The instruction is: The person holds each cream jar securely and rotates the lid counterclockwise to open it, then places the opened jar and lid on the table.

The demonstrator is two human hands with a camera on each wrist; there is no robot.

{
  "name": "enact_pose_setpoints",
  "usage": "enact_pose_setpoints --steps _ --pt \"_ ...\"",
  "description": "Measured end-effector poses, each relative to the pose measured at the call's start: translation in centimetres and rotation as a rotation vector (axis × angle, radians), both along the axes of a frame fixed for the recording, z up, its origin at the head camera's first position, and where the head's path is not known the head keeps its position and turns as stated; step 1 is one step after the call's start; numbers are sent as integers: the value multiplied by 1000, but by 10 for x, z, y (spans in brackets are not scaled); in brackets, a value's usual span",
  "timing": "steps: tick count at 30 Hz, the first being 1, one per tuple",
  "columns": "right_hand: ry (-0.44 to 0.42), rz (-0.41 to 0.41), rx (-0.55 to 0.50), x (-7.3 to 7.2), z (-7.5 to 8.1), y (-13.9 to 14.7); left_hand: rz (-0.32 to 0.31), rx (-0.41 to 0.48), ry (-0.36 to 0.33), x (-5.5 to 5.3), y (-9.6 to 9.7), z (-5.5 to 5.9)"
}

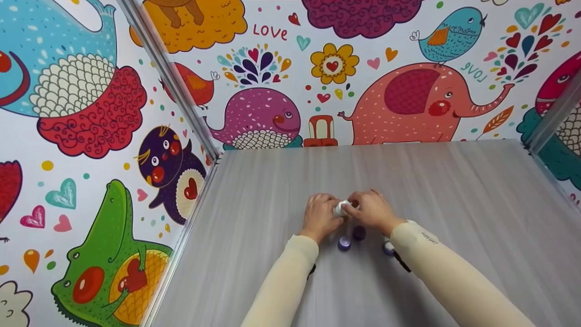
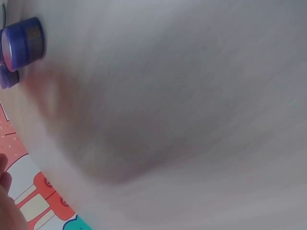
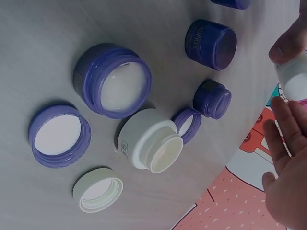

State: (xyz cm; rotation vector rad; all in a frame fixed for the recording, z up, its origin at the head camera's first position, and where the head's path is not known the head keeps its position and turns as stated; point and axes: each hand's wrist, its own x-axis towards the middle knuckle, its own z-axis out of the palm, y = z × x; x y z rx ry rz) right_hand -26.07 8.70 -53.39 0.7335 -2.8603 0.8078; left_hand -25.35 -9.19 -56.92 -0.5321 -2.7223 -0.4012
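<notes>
Both hands meet over the middle of the table, around a small white container. My left hand grips it from the left. From the other side, my right hand has its thumb and fingers on it, partly hiding it. In the right wrist view, the white container shows a rounded end between a fingertip above and the right hand's fingers below. Only a bit of a hand enters the left wrist view. Nearest the hands stand a dark purple jar and a lighter purple one.
On the table, beneath the right wrist, are an open purple jar of white cream, an open white jar, a purple lid, a white lid and smaller purple jars. Patterned walls rise behind and left.
</notes>
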Motion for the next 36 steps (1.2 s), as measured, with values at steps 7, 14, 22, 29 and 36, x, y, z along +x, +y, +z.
enact_pose_setpoints --steps 7,14,22,29,36 --pt "26 32 18 0 -2 1 -5 -1 39 0 0 -2" --pt "157 120 -1 -1 -6 5 -14 0 53 1 1 -2" --pt "139 113 2 -1 -7 6 -13 -12 51 1 2 -3" --pt "64 45 22 0 -5 3 25 -40 -20 0 3 -1" --pt "38 -5 76 -1 -4 0 19 -28 -8 0 3 -1"
